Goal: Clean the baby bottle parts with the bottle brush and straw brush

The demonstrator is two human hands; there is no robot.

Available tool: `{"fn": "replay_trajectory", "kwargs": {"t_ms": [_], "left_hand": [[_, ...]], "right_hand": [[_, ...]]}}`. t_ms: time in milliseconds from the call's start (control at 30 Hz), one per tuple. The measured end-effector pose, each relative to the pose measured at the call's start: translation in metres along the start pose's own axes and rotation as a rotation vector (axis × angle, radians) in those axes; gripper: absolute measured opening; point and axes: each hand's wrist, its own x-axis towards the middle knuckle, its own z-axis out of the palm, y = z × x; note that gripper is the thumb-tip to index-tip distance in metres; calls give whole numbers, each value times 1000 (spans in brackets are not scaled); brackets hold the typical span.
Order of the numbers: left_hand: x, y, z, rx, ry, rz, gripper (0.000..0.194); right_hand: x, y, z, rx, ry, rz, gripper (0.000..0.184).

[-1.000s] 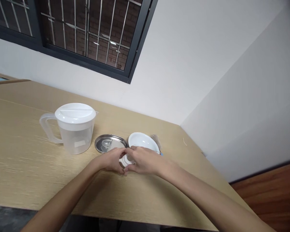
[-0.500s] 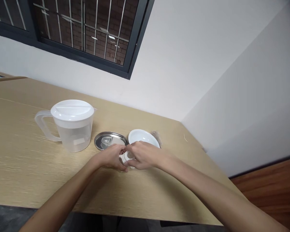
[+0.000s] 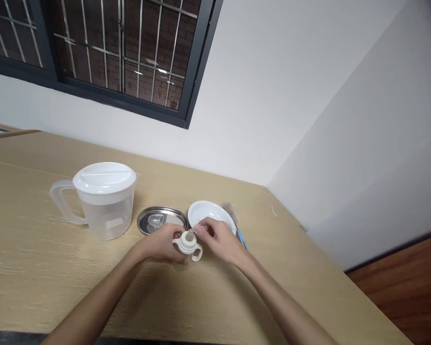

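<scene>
My left hand (image 3: 165, 243) is closed around a small baby bottle (image 3: 187, 243) with a white collar and white side handles. The bottle stands upright, its top facing up at me and its lower part mostly hidden by my fingers. Just right of the bottle's top, my right hand (image 3: 219, 238) has its thumb and fingertips pinched together. A small clear piece seems to show at those fingertips, but I cannot make out what it is. Behind my hands lie a round metal tray (image 3: 142, 229) with a clear cap (image 3: 155, 220) in it and a white bowl (image 3: 204, 207).
A lidded clear pitcher (image 3: 107, 211) with a white lid stands left of the tray. Beside the bowl, a blue handle (image 3: 241, 238) and a greyish bristly patch (image 3: 230, 211) show. The wooden table (image 3: 57, 268) meets a white wall (image 3: 244, 110) under a barred window.
My right hand has drawn away from the bottle's top to the right, uncovering the white collar and a handle. The left hand keeps its hold. The view has tilted slightly upward.
</scene>
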Motion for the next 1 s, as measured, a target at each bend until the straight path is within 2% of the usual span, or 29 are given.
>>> {"fn": "replay_trajectory", "kwargs": {"t_ms": [100, 167, 233, 367, 467, 667, 833, 1000], "left_hand": [[0, 2, -6, -191, -33, 48, 46], [0, 1, -10, -293, -29, 28, 52], [0, 0, -11, -343, -17, -12, 53], [3, -6, -8, -376, -3, -69, 60], [6, -8, -2, -352, 30, -36, 66], [9, -7, 9, -177, 89, 20, 79], [10, -9, 14, -25, 145, 54, 83], [14, -19, 19, -4, 164, 62, 85]], "right_hand": [[-11, 22, 11, 361, 168, 86, 51], [-19, 32, 22, 590, 160, 133, 49], [-27, 35, 32, 703, 137, 145, 46], [-40, 34, 45, 692, 219, 126, 36], [-46, 39, 52, 652, 280, 112, 35], [-50, 57, 64, 571, 321, 61, 36], [-52, 56, 66, 524, 347, 77, 33], [-50, 59, 71, 549, 342, 95, 38]]}}
